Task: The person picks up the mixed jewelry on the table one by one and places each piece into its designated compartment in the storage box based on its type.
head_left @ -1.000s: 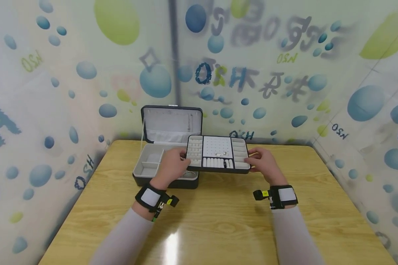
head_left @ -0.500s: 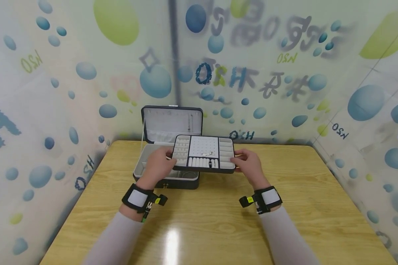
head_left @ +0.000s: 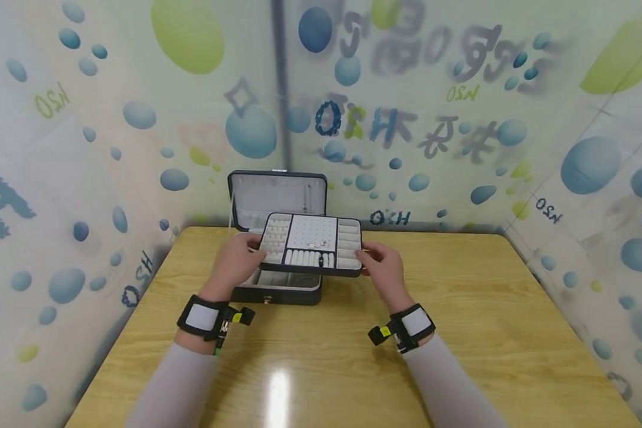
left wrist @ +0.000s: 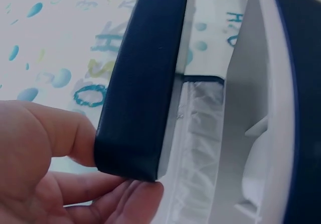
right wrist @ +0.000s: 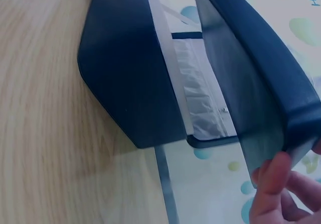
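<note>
A dark-edged jewelry tray [head_left: 311,230] with pale compartments hangs above the jewelry box [head_left: 278,295], overlapping its right part in the head view. My left hand [head_left: 234,261] pinches the tray's left end, thumb on top and fingers beneath. At the opposite end, my right hand [head_left: 383,267] grips it the same way. Ring rolls, a dark ring and a few small earrings show on the tray. The right wrist view shows a gap between the tray [right wrist: 256,68] and the box [right wrist: 128,68]. The box's lid [head_left: 278,193] stands raised, with a necklace hanging inside.
The box stands on a wooden table [head_left: 460,333] near its back edge, against a patterned curtain wall [head_left: 433,89]. A bracelet-like ring [head_left: 304,282] lies in the box's front right compartment. A metal clasp [head_left: 267,299] sits on the box's front.
Both hands have carried the tray leftward, from right of the box to over it. The box and its raised lid have stayed in place.
</note>
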### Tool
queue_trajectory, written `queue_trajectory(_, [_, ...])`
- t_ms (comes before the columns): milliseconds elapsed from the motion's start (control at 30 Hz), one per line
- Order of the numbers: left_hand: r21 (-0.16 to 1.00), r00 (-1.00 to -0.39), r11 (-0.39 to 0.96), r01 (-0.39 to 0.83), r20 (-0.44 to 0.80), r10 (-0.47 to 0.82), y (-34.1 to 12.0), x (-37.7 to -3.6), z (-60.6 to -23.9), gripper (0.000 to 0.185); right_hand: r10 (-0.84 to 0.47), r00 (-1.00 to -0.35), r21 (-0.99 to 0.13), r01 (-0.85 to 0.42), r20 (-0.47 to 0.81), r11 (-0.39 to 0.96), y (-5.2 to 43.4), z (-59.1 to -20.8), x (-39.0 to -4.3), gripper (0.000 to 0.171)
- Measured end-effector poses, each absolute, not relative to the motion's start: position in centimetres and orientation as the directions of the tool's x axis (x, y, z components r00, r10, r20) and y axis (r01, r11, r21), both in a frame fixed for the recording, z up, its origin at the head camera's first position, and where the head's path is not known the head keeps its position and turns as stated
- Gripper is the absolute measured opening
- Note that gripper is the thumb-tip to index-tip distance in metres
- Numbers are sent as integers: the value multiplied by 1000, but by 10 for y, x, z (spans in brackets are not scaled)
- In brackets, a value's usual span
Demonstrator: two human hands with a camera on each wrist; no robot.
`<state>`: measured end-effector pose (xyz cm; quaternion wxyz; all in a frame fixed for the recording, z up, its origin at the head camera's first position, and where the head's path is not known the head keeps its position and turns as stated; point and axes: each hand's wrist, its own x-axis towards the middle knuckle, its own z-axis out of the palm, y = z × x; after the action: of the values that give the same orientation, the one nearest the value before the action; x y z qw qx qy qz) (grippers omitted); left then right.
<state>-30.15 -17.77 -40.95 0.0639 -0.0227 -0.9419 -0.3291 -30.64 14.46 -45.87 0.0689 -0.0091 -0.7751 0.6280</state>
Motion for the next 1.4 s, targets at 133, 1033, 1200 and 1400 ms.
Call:
queue_trajectory(133, [608, -993, 791, 73, 122, -2, -185, -304, -407, 45, 118, -989, -974, -59, 87, 218, 133, -460, -309, 36])
queue_trajectory(1033, [649, -997, 757, -71, -20, -76, -221, -300, -413, 48, 195, -981, -996, 24, -7, 85, 84, -473, -315, 32])
queue_trajectory(1200, [631, -998, 774, -51, -5, -61, -229, -302, -417, 47, 179, -984, -998, 1, 10, 63, 79, -475, -314, 31])
queue_trajectory(1400, [624, -999, 780, -38, -29, -25, -241, -303, -419, 48, 160, -987, -999, -22, 29, 42, 73, -476, -312, 30])
